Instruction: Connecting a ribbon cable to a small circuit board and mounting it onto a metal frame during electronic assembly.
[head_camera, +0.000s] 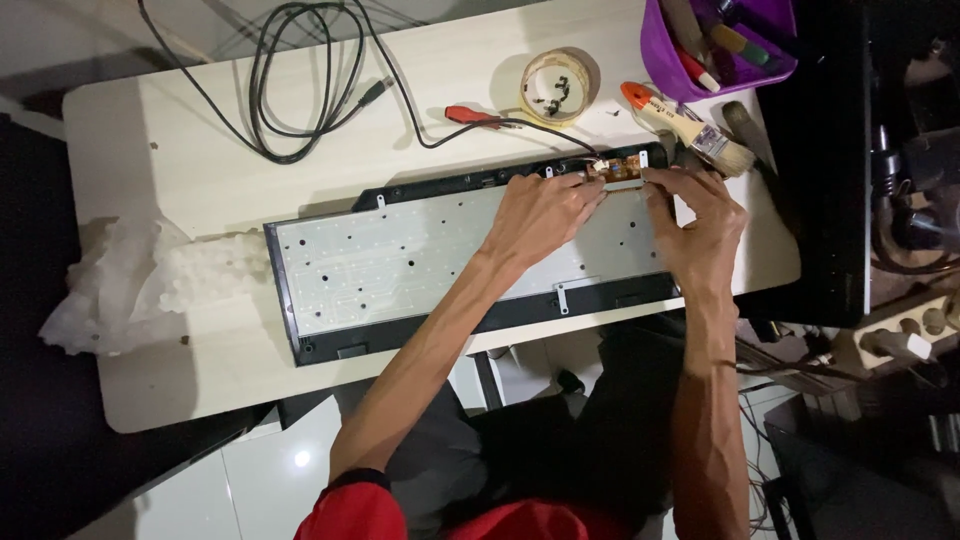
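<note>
Two bare forearms reach up to the opened keyboard (450, 260), where the left hand (545, 215) and right hand (700, 225) both pinch the small brown circuit board (618, 166) at its top edge.

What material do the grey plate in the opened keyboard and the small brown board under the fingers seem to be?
The plate looks like thin sheet metal: matte grey, flat, with punched holes. The small board looks like a brown laminate circuit board, though the fingers partly hide it.

Bare forearms run from red short sleeves, with a dark cuff edging the left sleeve (352, 497).
</note>
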